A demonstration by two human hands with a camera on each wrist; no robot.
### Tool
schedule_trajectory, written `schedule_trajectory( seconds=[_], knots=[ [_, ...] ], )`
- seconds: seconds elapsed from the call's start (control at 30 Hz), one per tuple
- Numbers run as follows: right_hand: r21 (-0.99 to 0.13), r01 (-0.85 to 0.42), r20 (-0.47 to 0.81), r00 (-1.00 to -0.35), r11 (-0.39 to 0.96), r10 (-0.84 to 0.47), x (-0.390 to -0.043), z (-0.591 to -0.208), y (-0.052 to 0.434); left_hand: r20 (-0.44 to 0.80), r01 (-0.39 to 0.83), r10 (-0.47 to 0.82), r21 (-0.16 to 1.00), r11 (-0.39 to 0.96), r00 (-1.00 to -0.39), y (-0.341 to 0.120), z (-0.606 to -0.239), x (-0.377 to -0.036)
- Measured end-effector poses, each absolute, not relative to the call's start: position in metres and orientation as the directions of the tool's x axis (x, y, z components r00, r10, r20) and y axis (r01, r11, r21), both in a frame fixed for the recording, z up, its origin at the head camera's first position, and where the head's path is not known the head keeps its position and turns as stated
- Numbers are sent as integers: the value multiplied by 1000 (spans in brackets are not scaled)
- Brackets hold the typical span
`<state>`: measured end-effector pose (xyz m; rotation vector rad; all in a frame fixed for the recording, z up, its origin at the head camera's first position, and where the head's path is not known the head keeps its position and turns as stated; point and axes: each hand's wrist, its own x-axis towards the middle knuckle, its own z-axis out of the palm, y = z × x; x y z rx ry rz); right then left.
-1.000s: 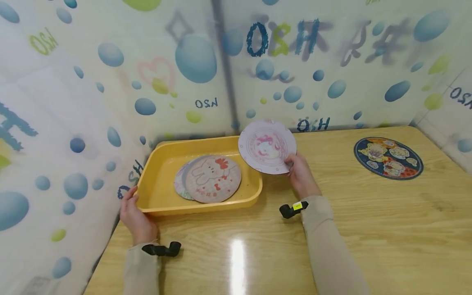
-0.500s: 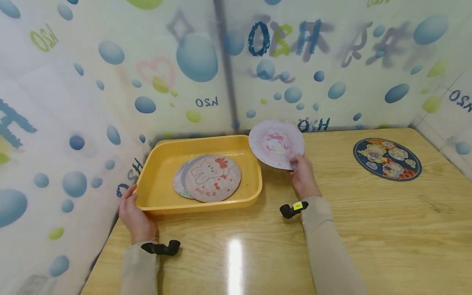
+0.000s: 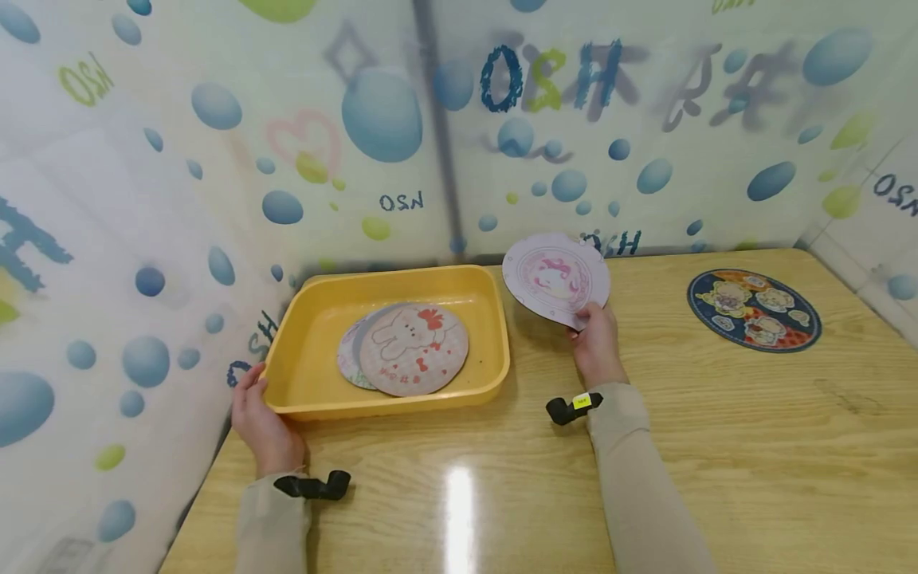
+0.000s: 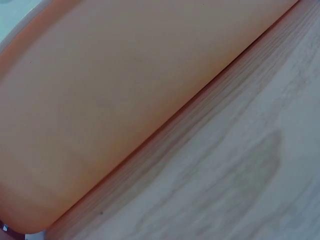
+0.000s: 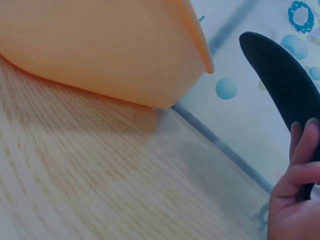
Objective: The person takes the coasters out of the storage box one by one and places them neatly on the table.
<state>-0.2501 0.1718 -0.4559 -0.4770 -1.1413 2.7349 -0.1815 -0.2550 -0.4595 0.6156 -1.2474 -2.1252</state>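
My right hand [image 3: 597,343] pinches the edge of a round mouse pad [image 3: 555,275] with a pink unicorn print, raised and tilted just right of the yellow tray [image 3: 304,399]. Its dark underside [image 5: 280,75] faces the right wrist camera, with fingertips pressed against it. At the tray's front left corner, my left hand [image 3: 264,422] holds the rim; part of the fingers is hidden behind the wall. Inside the tray lies a pink rabbit mouse pad [image 3: 416,351], overlapping a floral one [image 3: 349,355] and a grey edge beneath it.
A dark blue round mouse pad [image 3: 756,309] with cartoon food pictures lies flat on the wooden table [image 3: 531,494] at the back right. A patterned wall covering [image 3: 459,183] stands right behind the table and along its left side.
My right hand has moved a little to the right with the unicorn mouse pad, away from over the tray's right edge. The left hand and the tray have stayed in place.
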Motion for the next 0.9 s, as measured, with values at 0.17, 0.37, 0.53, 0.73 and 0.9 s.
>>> schedule_trajectory(
  seconds=[0.17, 0.37, 0.53, 0.73, 0.9],
  knots=[
    [-717, -14, -231, -938, -697, 257, -250, -456, 171, -81, 262, -695, 890, -374, -715, -255, -460, -182],
    [-710, -24, -233, -935, -704, 268, -251, -457, 172, -90, 259, -696, 888, -379, -712, -255, -460, -183],
    [-690, -47, -225, -935, -722, 275, -253, -461, 175, -101, 249, -696, 890, -383, -711, -255, -459, -183],
    [-601, -52, -223, -947, -798, 230, -254, -466, 181, -109, 252, -695, 883, -396, -711, -255, -459, -182],
    [-510, -39, -242, -952, -859, 187, -254, -469, 185, -99, 258, -693, 883, -393, -714, -256, -460, -182]
  ],
)
